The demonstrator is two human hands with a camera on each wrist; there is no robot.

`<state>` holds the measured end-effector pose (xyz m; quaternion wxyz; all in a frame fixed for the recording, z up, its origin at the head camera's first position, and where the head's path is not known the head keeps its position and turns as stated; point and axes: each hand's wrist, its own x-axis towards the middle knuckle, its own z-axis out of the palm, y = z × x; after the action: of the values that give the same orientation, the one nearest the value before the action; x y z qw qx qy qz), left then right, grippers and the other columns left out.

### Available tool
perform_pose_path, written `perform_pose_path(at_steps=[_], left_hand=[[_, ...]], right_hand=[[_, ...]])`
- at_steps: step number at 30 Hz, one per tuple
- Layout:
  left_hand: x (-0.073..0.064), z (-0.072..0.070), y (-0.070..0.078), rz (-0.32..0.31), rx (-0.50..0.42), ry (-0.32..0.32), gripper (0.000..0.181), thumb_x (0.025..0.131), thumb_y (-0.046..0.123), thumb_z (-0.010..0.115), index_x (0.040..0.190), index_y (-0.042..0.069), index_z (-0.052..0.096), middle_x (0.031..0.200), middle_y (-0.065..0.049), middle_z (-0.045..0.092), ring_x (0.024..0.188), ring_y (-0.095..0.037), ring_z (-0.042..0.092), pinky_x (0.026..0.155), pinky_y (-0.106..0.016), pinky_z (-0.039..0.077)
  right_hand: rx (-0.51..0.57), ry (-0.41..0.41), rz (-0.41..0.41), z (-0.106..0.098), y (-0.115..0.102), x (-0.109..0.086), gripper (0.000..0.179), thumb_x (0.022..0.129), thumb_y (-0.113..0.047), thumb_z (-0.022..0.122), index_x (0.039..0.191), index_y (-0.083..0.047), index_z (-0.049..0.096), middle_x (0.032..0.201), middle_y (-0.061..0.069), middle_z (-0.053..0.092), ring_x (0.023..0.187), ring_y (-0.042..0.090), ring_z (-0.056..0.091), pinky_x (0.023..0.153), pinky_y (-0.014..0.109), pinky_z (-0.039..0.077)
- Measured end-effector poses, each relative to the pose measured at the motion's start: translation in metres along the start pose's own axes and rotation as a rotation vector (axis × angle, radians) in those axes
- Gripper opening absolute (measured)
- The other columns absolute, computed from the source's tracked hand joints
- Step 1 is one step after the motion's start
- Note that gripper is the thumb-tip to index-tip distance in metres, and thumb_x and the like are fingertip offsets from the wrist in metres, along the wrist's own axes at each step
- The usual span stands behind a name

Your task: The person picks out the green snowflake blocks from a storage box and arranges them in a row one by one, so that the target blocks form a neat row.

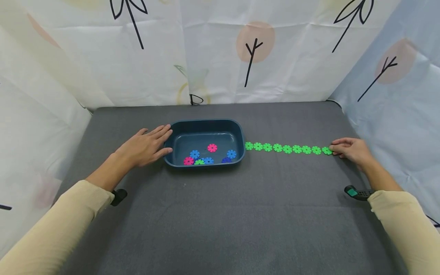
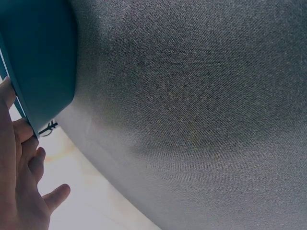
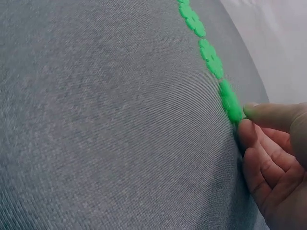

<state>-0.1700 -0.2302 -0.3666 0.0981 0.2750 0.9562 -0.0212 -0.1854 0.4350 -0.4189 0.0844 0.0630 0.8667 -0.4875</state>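
Note:
A row of green notched plastic discs [image 1: 287,149] lies in a nearly straight line on the grey table, from the tray's right side to my right hand [image 1: 352,151]. That hand pinches the disc [image 3: 229,100] at the right end between thumb and finger. On the left, my left hand [image 1: 146,147] rests against the left rim of a dark blue tray [image 1: 206,135], fingers stretched out. In the left wrist view, its fingertips touch the rim of the tray [image 2: 43,62]. Loose pink discs [image 1: 212,148], blue discs [image 1: 194,154] and a green disc [image 1: 199,162] lie in the tray.
The grey table [image 1: 220,221] extends in front of the tray and the row. Pale printed cloth [image 1: 213,49] hangs behind and at both sides. A black band with a device [image 1: 357,193] sits on the right wrist.

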Motion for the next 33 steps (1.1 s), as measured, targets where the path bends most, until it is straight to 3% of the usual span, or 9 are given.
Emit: perform_pose_path(at_steps=[2,5,10,16,19,23,29,33], left_hand=[[0.000,0.000,0.000,0.000,-0.005,0.003,0.071,0.104,0.045,0.046,0.156,0.001,0.026,0.163,-0.019,0.021,0.149,-0.036,0.022,0.113,-0.065,0.022],[-0.001,-0.001,-0.001,0.000,0.001,0.006,0.071,0.104,0.045,0.047,0.156,0.001,0.026,0.163,-0.019,0.021,0.149,-0.036,0.022,0.114,-0.064,0.022],[-0.002,-0.001,-0.002,0.004,0.008,0.014,0.071,0.104,0.045,0.047,0.156,0.001,0.027,0.163,-0.019,0.022,0.149,-0.035,0.022,0.113,-0.064,0.023],[-0.002,-0.001,-0.002,0.004,0.000,0.014,0.071,0.104,0.045,0.048,0.156,0.001,0.027,0.163,-0.019,0.022,0.149,-0.036,0.022,0.113,-0.064,0.022],[-0.002,0.000,-0.002,0.004,-0.004,0.013,0.071,0.104,0.045,0.048,0.156,0.001,0.027,0.163,-0.019,0.021,0.149,-0.036,0.022,0.113,-0.065,0.022],[-0.003,0.000,-0.002,0.004,-0.009,0.013,0.071,0.104,0.045,0.047,0.156,0.001,0.027,0.163,-0.019,0.021,0.149,-0.036,0.022,0.113,-0.065,0.022],[-0.003,0.000,-0.001,0.001,-0.013,0.016,0.071,0.104,0.045,0.047,0.156,0.001,0.027,0.163,-0.019,0.021,0.149,-0.036,0.022,0.113,-0.065,0.022],[-0.002,0.000,0.000,0.005,-0.017,0.024,0.071,0.104,0.044,0.048,0.156,0.001,0.027,0.163,-0.019,0.022,0.149,-0.036,0.022,0.113,-0.065,0.023]], right_hand=[[-0.024,-0.007,-0.003,-0.001,-0.001,0.000,0.004,0.094,-0.016,0.071,0.098,-0.015,0.073,0.075,-0.019,0.070,0.067,0.000,0.065,0.058,0.020,0.053],[-0.078,-0.015,0.005,0.000,-0.005,0.003,0.018,0.095,-0.021,0.069,0.106,-0.007,0.070,0.077,-0.020,0.067,0.068,0.001,0.064,0.060,0.021,0.055],[-0.105,-0.038,-0.014,0.006,-0.030,0.011,0.034,0.098,-0.025,0.066,0.116,0.003,0.062,0.081,-0.019,0.068,0.072,0.003,0.066,0.063,0.024,0.057],[-0.056,-0.076,-0.056,0.023,-0.081,0.024,0.031,0.099,-0.035,0.062,0.115,-0.009,0.063,0.086,-0.020,0.068,0.083,0.005,0.069,0.073,0.027,0.058],[-0.065,-0.108,-0.083,0.037,-0.108,0.031,0.038,0.101,-0.035,0.059,0.123,-0.005,0.058,0.087,-0.020,0.067,0.086,0.005,0.070,0.076,0.027,0.058],[-0.056,-0.190,-0.130,0.061,-0.144,0.039,0.047,0.103,-0.032,0.055,0.133,0.005,0.051,0.100,-0.007,0.069,0.092,0.010,0.071,0.082,0.029,0.057],[-0.073,-0.334,-0.174,0.107,-0.194,0.043,0.044,0.105,-0.026,0.053,0.137,0.003,0.049,0.125,0.013,0.062,0.110,0.026,0.067,0.085,0.028,0.056],[-0.064,-0.432,-0.193,0.134,-0.218,0.045,0.044,0.105,-0.026,0.051,0.140,0.002,0.049,0.133,0.020,0.058,0.116,0.032,0.064,0.092,0.033,0.054]])
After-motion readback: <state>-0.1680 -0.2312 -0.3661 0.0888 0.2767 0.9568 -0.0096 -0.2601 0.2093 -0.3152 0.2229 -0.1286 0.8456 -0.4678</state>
